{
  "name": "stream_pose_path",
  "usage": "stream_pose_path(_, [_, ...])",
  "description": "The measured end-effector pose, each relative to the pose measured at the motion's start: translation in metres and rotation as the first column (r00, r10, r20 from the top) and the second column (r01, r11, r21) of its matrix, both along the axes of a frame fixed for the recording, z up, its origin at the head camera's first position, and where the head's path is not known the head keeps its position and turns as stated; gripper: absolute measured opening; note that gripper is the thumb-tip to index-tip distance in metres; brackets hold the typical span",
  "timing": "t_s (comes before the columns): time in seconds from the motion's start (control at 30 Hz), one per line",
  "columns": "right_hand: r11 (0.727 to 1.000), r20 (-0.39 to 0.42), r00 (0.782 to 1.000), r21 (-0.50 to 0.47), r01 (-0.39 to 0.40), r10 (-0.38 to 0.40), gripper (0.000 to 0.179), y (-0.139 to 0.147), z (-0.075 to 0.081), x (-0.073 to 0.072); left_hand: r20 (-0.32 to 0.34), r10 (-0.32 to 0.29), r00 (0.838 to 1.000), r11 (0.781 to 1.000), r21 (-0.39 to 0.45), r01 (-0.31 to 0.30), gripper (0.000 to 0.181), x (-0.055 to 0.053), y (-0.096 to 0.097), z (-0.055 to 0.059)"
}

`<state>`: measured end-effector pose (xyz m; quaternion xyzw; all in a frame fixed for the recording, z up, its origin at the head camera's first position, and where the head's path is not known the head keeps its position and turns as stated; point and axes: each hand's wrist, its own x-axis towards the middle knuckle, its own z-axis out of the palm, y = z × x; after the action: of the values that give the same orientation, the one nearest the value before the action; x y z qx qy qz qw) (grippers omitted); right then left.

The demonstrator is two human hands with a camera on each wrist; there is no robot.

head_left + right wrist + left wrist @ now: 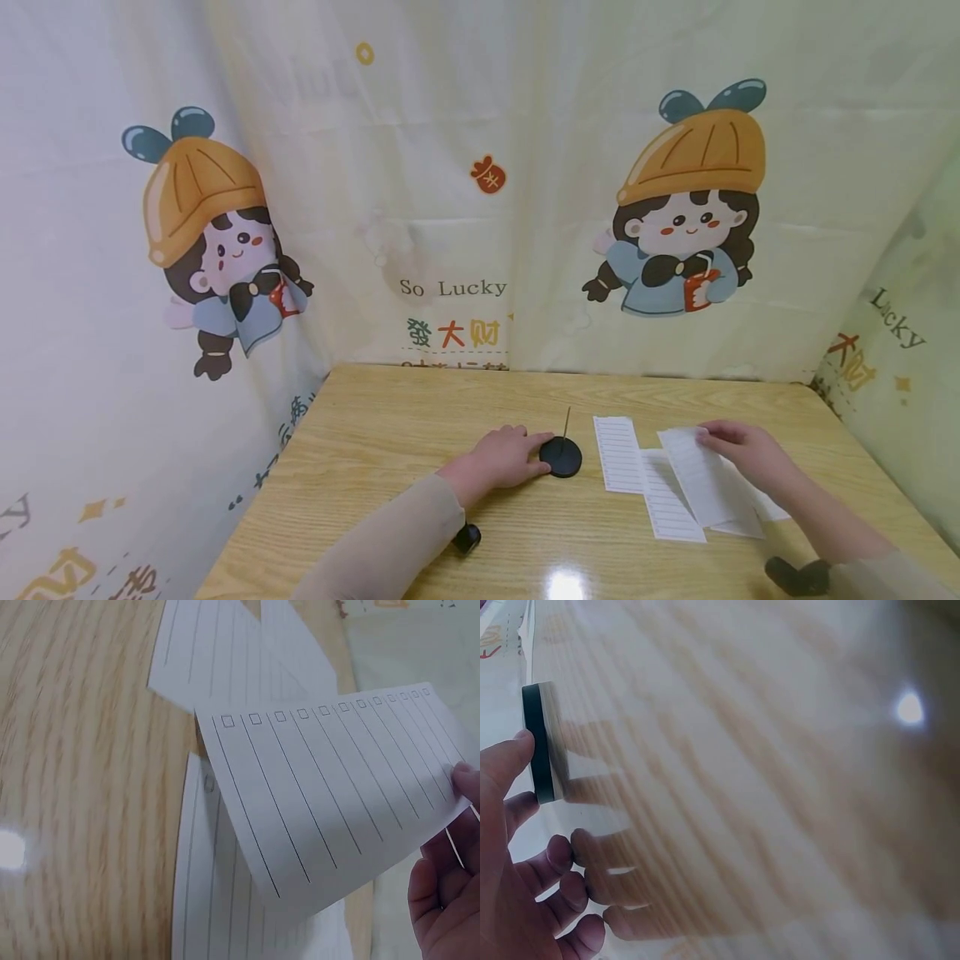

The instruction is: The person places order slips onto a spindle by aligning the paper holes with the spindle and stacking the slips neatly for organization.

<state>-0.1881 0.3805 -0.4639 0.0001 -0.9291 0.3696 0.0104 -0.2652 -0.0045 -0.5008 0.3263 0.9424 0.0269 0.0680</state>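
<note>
A receipt spike (561, 457), a black round base with a thin upright rod, stands mid-table. My left hand (504, 457) holds the edge of its base between thumb and index finger; the left wrist view shows the dark base (538, 742) edge-on, the other fingers loosely bent beside it. With my right hand (742, 450) I pinch a lined paper slip (701, 475) by its far edge, thumb on top. The slip is tilted over other slips, and a row of small checkboxes on the held sheet (322, 765) shows in the right wrist view.
One lined slip (619, 454) lies just right of the spike. Another slip (670, 500) lies beside it, partly covered by the held one, with more paper under my right hand. Patterned curtains (450, 208) hang behind and beside the wooden table (420, 400).
</note>
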Motion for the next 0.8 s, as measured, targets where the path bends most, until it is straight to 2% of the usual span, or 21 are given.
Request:
stream_pose_path(0.43, [0.997, 0.037, 0.999, -0.071, -0.014, 0.017, 0.051, -0.019, 0.008, -0.004, 0.001, -0.004, 1.0, 1.0, 0.021, 0.004, 0.059, 0.0, -0.001, -0.002])
stream_pose_path(0.8, [0.992, 0.042, 0.998, -0.12, -0.037, 0.042, 0.049, -0.041, 0.02, -0.01, 0.004, -0.004, 1.0, 1.0, 0.016, 0.004, 0.059, -0.001, 0.0, -0.003])
